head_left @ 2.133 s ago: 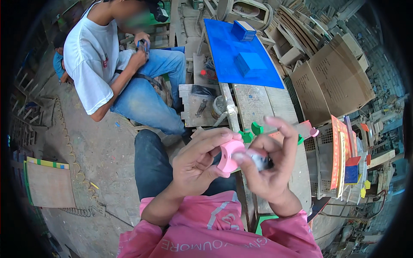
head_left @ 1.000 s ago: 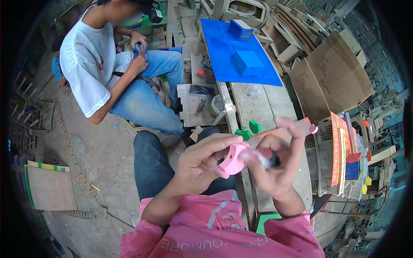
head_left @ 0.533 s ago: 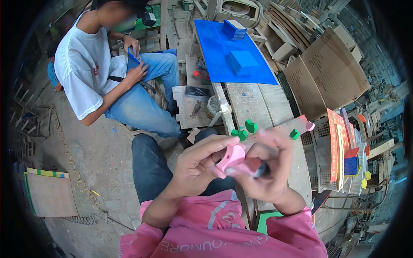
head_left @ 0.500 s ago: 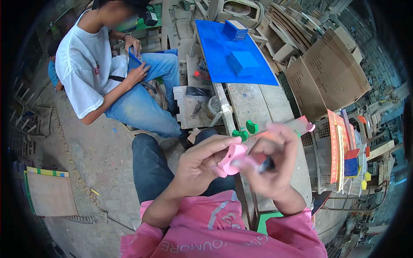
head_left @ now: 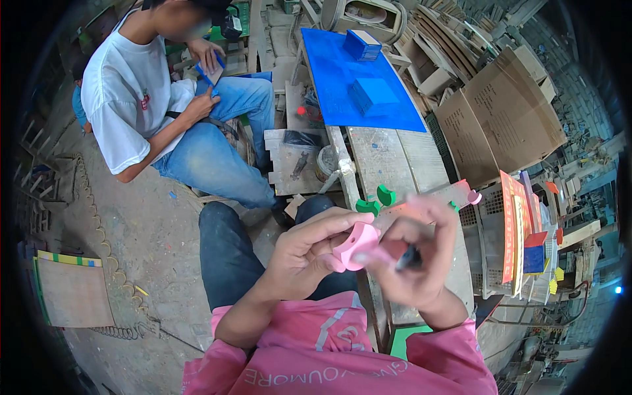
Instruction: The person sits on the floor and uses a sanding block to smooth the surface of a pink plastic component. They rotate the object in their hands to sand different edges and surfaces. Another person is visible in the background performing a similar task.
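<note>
My left hand (head_left: 306, 253) grips a small pink curved block (head_left: 356, 245) between thumb and fingers, its hollowed side and a small dark hole showing. Close against the block's right side is my right hand (head_left: 421, 260), blurred, with its fingers curled round a slim tool (head_left: 409, 257) that has a dark part and a pinkish end. Motion blur hides the tool's exact kind. Just beyond my hands, two green curved pieces (head_left: 386, 195) and a pink curved piece (head_left: 474, 197) lie by a reddish board (head_left: 451, 191) on the wooden bench (head_left: 378, 155).
Stacked blue blocks (head_left: 373, 96) sit on a blue sheet (head_left: 322, 72) at the bench's far end. To the right stand an open cardboard box (head_left: 507, 112) and a crate (head_left: 490, 220) with coloured boards. A seated co-worker (head_left: 131, 92) at far left handles a blue-edged piece.
My right hand and its tool have shifted slightly at the pink block, which stays in my left hand. The co-worker's hands have moved, and the blue-edged piece has turned.
</note>
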`<state>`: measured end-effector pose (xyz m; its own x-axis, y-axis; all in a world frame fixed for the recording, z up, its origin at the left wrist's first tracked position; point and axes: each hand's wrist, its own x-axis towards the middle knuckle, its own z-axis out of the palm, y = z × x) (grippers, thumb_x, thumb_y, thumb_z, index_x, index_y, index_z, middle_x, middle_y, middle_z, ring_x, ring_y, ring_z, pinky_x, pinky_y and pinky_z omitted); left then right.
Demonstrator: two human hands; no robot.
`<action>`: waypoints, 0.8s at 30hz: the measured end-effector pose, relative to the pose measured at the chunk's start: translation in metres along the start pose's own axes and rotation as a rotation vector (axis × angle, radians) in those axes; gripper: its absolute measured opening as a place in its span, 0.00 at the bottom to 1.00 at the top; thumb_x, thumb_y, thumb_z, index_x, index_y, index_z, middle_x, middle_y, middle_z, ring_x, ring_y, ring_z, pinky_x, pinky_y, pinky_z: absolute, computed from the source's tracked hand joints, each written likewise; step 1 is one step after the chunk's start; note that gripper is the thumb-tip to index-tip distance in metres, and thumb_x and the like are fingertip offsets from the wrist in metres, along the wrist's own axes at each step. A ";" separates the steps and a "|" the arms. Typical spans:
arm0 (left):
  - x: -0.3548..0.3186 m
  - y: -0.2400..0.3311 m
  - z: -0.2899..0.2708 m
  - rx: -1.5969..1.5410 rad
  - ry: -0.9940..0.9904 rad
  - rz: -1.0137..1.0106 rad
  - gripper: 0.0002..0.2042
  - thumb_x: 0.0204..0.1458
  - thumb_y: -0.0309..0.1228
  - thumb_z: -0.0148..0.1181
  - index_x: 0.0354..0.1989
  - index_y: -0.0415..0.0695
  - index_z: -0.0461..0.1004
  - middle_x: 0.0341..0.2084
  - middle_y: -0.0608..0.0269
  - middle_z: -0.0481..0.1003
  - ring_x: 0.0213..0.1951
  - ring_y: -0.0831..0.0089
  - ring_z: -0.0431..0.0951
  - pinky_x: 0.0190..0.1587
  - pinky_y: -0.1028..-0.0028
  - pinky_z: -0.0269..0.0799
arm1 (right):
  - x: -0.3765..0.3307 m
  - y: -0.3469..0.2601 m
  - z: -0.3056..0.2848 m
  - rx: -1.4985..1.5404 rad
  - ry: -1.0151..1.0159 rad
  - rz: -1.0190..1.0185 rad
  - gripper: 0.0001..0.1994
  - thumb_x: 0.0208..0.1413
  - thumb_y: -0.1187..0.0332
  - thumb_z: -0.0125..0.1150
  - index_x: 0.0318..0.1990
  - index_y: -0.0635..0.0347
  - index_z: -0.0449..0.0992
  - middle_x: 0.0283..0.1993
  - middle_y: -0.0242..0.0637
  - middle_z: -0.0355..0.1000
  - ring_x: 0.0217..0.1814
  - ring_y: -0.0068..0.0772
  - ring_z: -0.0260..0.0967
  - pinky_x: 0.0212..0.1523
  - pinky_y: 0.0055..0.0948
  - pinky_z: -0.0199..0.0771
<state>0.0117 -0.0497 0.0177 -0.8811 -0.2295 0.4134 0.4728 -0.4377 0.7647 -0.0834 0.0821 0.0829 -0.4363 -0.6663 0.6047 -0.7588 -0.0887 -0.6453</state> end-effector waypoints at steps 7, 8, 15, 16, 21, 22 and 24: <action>0.000 0.002 -0.004 -0.053 -0.052 -0.054 0.30 0.52 0.42 0.57 0.56 0.30 0.60 0.50 0.54 0.63 0.55 0.69 0.64 0.56 0.70 0.61 | 0.000 0.000 -0.002 -0.043 -0.043 -0.017 0.32 0.41 0.78 0.68 0.53 0.69 0.55 0.14 0.26 0.61 0.17 0.17 0.60 0.19 0.14 0.54; 0.000 0.003 -0.004 -0.026 -0.058 -0.060 0.30 0.52 0.42 0.57 0.56 0.30 0.60 0.50 0.54 0.63 0.55 0.69 0.65 0.56 0.70 0.61 | -0.002 0.001 -0.002 -0.036 -0.064 -0.028 0.32 0.41 0.79 0.67 0.54 0.69 0.55 0.14 0.26 0.60 0.17 0.17 0.59 0.19 0.14 0.53; -0.003 -0.002 -0.002 -0.078 -0.038 -0.049 0.30 0.52 0.41 0.57 0.56 0.30 0.59 0.51 0.54 0.64 0.55 0.69 0.65 0.57 0.69 0.61 | 0.000 -0.004 -0.009 0.046 -0.051 -0.056 0.33 0.41 0.78 0.68 0.53 0.72 0.54 0.16 0.29 0.62 0.16 0.15 0.61 0.18 0.14 0.53; -0.003 -0.001 -0.001 -0.091 -0.030 -0.055 0.30 0.52 0.41 0.57 0.56 0.30 0.59 0.52 0.53 0.64 0.55 0.69 0.65 0.57 0.69 0.61 | 0.001 -0.003 -0.008 0.021 -0.070 -0.073 0.33 0.41 0.78 0.69 0.53 0.72 0.55 0.16 0.29 0.62 0.16 0.15 0.61 0.18 0.13 0.53; -0.003 -0.002 -0.003 -0.082 -0.029 -0.076 0.31 0.51 0.41 0.58 0.56 0.29 0.60 0.52 0.53 0.64 0.54 0.68 0.66 0.57 0.69 0.61 | 0.008 0.012 -0.004 -0.003 0.053 0.026 0.33 0.39 0.77 0.70 0.53 0.70 0.57 0.16 0.27 0.63 0.17 0.16 0.63 0.20 0.13 0.56; -0.005 -0.004 -0.002 -0.087 -0.029 -0.057 0.31 0.51 0.42 0.58 0.55 0.29 0.60 0.52 0.53 0.64 0.54 0.68 0.66 0.57 0.69 0.61 | 0.009 0.016 -0.005 0.011 0.094 0.030 0.33 0.39 0.77 0.70 0.53 0.70 0.57 0.16 0.27 0.64 0.18 0.16 0.63 0.20 0.13 0.56; -0.003 -0.003 -0.004 -0.090 -0.036 -0.042 0.31 0.51 0.42 0.58 0.55 0.29 0.60 0.52 0.53 0.64 0.54 0.68 0.66 0.56 0.69 0.62 | 0.004 0.006 -0.007 -0.033 0.026 -0.041 0.33 0.39 0.77 0.71 0.53 0.69 0.57 0.16 0.27 0.64 0.18 0.16 0.63 0.20 0.13 0.55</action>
<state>0.0134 -0.0510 0.0122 -0.8987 -0.1787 0.4005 0.4315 -0.5232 0.7349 -0.0937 0.0841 0.0850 -0.4163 -0.6433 0.6425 -0.7918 -0.0908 -0.6040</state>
